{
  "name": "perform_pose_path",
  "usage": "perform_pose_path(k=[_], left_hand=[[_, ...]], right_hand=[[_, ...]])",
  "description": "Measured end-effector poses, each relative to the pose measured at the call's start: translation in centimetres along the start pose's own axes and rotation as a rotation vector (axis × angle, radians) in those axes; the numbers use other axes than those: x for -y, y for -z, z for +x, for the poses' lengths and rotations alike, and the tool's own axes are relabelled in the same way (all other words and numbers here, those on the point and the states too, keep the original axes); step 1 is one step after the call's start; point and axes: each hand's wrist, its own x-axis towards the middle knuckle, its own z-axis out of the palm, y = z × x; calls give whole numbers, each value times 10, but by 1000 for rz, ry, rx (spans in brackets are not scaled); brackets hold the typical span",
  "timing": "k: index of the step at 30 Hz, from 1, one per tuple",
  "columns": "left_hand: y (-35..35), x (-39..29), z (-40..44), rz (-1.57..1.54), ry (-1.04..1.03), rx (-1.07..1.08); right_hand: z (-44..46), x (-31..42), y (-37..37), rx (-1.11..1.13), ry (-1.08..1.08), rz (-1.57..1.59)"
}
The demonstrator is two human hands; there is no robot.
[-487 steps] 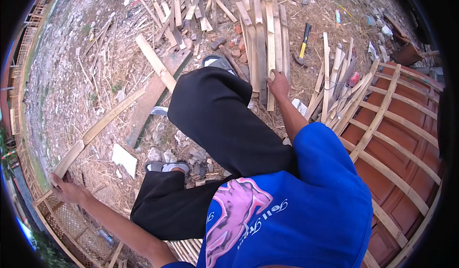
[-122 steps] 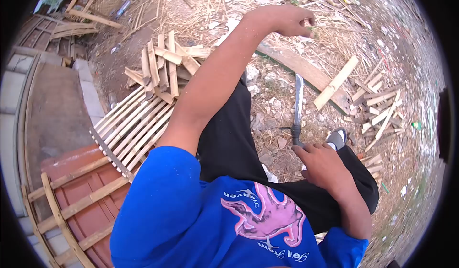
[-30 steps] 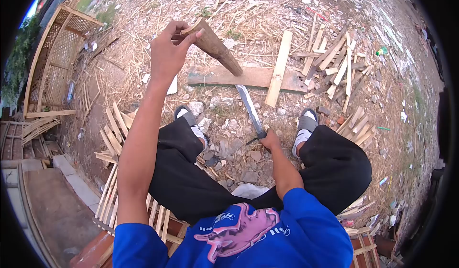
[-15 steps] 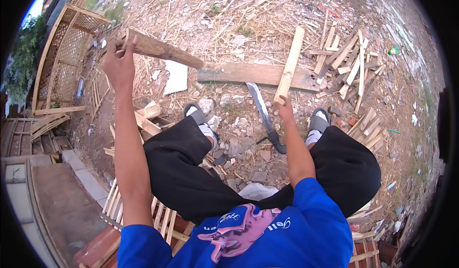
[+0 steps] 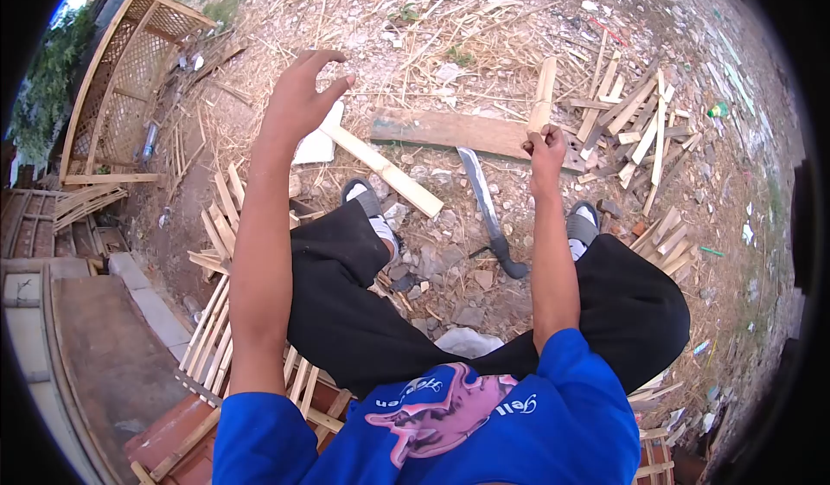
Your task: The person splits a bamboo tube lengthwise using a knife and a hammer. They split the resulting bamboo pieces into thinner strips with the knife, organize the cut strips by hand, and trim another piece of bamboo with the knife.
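My left hand (image 5: 303, 96) is raised at the upper left, fingers apart and holding nothing. Just below it, a pale split stick (image 5: 389, 174) slants down to the right; whether it rests on the ground or is falling, I cannot tell. My right hand (image 5: 546, 149) is closed at the near end of another pale piece of wood (image 5: 542, 96), above the right part of a long plank (image 5: 450, 129). Between my feet lies a machete (image 5: 484, 204), its blade tip by the plank and its dark handle toward me.
Split sticks (image 5: 640, 122) are heaped at the right, with a smaller bundle (image 5: 670, 239) by my right foot. More wood pieces (image 5: 225, 217) lie to the left. A white sheet (image 5: 314, 146) sits behind the slanted stick. A lattice frame (image 5: 112, 87) stands at far left.
My left hand has let go of the brown-sided wood and opened, moving right. A pale stick now slants below it. My right hand and its wood have shifted slightly away from me and right.
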Motion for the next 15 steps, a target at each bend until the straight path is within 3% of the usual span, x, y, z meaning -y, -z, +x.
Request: perform_pose_path(k=[4,8,13,15], left_hand=[[-3,-14,-2,-9,-81,25],[-20,-50,-6,-53,-185,187],[-43,-103,-15,-89,-302,277],[-52,-113,-13,-48,-370,239]], right_hand=[[-19,84,-27,-3,-42,302],[-59,134,-54,55,-39,571],[-94,127,-77,76,-102,692],[-113,132,-87,187,-91,692]])
